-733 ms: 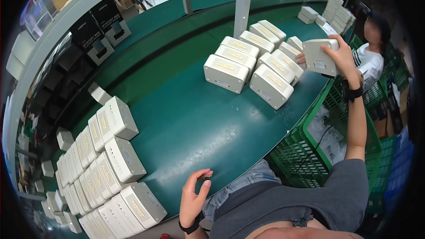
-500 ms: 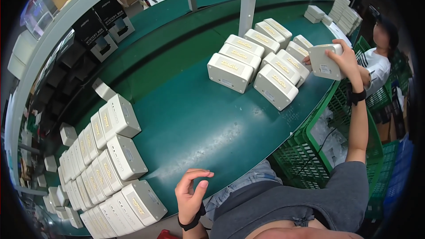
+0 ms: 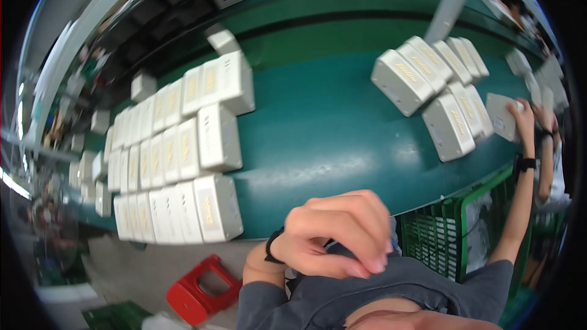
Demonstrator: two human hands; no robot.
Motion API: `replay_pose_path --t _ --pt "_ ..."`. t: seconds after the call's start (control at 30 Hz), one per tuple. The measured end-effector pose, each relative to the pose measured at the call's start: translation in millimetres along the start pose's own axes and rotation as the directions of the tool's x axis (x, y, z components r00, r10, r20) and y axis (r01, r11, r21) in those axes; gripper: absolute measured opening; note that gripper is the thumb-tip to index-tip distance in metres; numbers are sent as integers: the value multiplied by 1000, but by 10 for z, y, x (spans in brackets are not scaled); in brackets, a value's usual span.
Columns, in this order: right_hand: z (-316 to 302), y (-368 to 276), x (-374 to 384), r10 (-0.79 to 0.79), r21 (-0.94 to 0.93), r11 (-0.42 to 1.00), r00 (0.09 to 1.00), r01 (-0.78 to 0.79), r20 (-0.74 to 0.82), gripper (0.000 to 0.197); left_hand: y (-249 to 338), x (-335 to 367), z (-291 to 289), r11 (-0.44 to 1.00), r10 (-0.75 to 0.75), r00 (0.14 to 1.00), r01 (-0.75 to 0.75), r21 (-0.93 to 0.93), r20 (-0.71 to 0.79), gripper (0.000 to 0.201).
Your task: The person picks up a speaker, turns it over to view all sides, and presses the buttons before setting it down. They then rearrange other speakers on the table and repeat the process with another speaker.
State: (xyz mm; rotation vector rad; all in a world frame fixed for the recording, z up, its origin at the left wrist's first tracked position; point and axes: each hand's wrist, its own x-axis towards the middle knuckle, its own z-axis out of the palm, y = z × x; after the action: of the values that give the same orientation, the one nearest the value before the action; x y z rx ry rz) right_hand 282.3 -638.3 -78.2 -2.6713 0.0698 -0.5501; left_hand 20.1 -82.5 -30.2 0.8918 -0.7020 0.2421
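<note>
My right hand [image 3: 523, 123], its arm stretched out to the far right, grips a cream box-shaped device [image 3: 502, 118] with rounded corners by its edge. That device is low at the right end of the table, beside a cluster of similar cream devices [image 3: 449, 123] with gold script on their narrow sides. My left hand [image 3: 336, 232] is raised close in front of my chest. Its fingers are curled and its thumb meets the fingertips, with nothing visible in them. To the left, long rows of the same devices [image 3: 211, 137] stand packed side by side.
The green table [image 3: 306, 146] curves across in front of me. A grey post [image 3: 449, 6] rises behind the right cluster. Green crates [image 3: 428, 241] stand below the table's right edge, and a red stool [image 3: 202, 290] at lower left. A co-worker's hand [image 3: 544, 119] is near my right hand.
The view has swung left, showing more of the rows and the stool. My left hand has lifted and its fingers have curled in. My right hand keeps its hold on the device.
</note>
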Motion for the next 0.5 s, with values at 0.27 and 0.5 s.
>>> replay_pose_path --t 0.27,0.5 --pt "916 441 237 107 289 954 990 -76 -94 60 175 71 43 991 115 982 -104 -79 150 7" --pt "800 672 64 -157 48 986 988 157 6 50 150 212 8 957 256 948 -220 -190 191 10"
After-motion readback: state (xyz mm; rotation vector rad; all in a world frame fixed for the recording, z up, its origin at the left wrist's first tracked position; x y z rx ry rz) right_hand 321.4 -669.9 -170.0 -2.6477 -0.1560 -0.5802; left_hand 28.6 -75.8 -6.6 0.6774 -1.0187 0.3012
